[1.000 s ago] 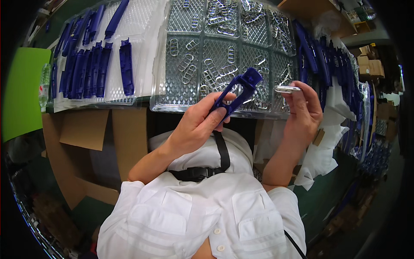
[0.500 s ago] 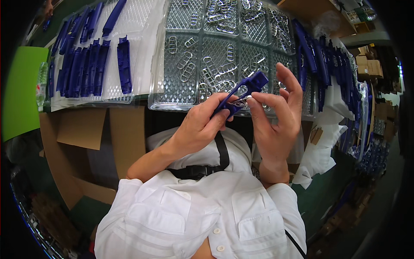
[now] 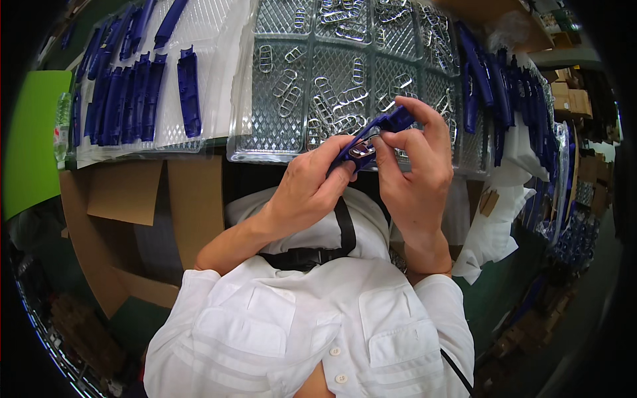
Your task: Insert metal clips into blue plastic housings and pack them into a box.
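The left hand [image 3: 312,182] holds a blue plastic part [image 3: 393,121] near its lower end, the thumb and fingers closed narrowly around it. The part slants up to the right, above the person's lap and over the near edge of a clear tray [image 3: 269,144]. A shiny metal loop [image 3: 360,152] sits at the part, between the two hands; whether it is fully seated cannot be told. The right hand [image 3: 418,182] has its thumb and fingers bent in against the part, one finger reaching toward its upper end; whether these fingertips also grip the loop is hidden. In the tray's compartments lie many loose metal loops [image 3: 285,84]. To the left, a row of blue pieces [image 3: 136,99] rests on white sheeting, with a single blue piece [image 3: 188,93] just beside it. More blue parts [image 3: 478,79] lie right of the tray. An open cardboard box [image 3: 196,209] stands below the left-hand pieces.
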`<state>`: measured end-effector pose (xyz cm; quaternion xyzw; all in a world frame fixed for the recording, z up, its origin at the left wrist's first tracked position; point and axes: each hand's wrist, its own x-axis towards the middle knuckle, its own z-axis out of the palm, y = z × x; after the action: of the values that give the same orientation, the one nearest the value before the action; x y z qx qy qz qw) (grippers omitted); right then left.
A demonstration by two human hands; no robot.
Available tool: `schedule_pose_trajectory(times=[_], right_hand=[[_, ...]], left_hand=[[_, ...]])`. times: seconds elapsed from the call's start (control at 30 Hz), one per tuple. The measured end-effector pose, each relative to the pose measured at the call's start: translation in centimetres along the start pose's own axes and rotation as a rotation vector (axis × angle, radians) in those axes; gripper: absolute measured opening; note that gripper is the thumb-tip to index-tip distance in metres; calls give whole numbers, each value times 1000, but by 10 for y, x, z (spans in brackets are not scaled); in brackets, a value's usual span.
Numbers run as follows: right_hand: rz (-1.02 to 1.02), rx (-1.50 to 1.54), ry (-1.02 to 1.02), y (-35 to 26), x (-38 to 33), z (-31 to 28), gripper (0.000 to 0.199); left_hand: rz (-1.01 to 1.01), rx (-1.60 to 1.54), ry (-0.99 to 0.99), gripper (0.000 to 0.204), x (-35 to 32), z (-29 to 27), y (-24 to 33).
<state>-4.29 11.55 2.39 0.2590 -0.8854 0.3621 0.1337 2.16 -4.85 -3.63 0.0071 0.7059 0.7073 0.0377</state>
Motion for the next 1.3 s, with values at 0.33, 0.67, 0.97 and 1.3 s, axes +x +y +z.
schedule_pose_trajectory(times=[0.33, 0.67, 0.97, 1.3], right_hand=[[139, 151, 208, -7, -6, 11, 35], [352, 427, -79, 3, -11, 13, 26], [248, 285, -94, 9, -9, 13, 29], [-171, 776, 146, 50, -27, -21, 30]], left_hand=[[59, 26, 41, 20, -1, -3, 1], [3, 40, 94, 16, 8, 4, -1], [143, 357, 225, 10, 11, 5, -3], [428, 301, -75, 51, -21, -22, 43]])
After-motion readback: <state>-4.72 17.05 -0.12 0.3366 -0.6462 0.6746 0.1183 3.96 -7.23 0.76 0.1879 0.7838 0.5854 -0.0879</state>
